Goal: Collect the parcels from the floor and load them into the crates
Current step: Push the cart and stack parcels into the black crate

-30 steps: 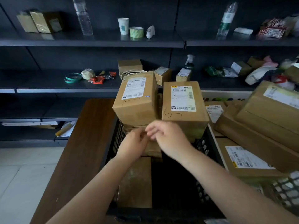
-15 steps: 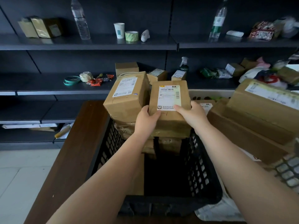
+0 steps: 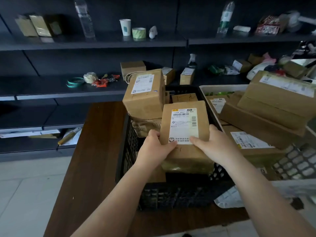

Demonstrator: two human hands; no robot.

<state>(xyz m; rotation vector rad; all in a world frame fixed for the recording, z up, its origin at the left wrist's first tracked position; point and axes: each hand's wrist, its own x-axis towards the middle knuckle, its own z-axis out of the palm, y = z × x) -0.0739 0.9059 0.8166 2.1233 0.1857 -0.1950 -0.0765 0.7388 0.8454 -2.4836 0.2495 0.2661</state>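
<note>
A brown cardboard parcel [image 3: 185, 124] with a white shipping label is tilted over the black plastic crate [image 3: 172, 194]. My left hand [image 3: 154, 147] grips its lower left edge and my right hand [image 3: 212, 144] grips its lower right edge. A taller labelled parcel [image 3: 145, 94] stands at the crate's far left corner on other boxes. More parcels lie lower in the crate, partly hidden by the held one.
The crate sits on a dark wooden table [image 3: 95, 151]. A white crate [image 3: 294, 161] at the right holds several large cardboard boxes [image 3: 277, 106]. Dark shelves [image 3: 68, 43] behind carry bottles, a cup, tape rolls and small boxes. Pale tiled floor lies at the left.
Both hands took hold of the labelled parcel at the back of the crate and have drawn it toward me and lower, to the crate's middle.
</note>
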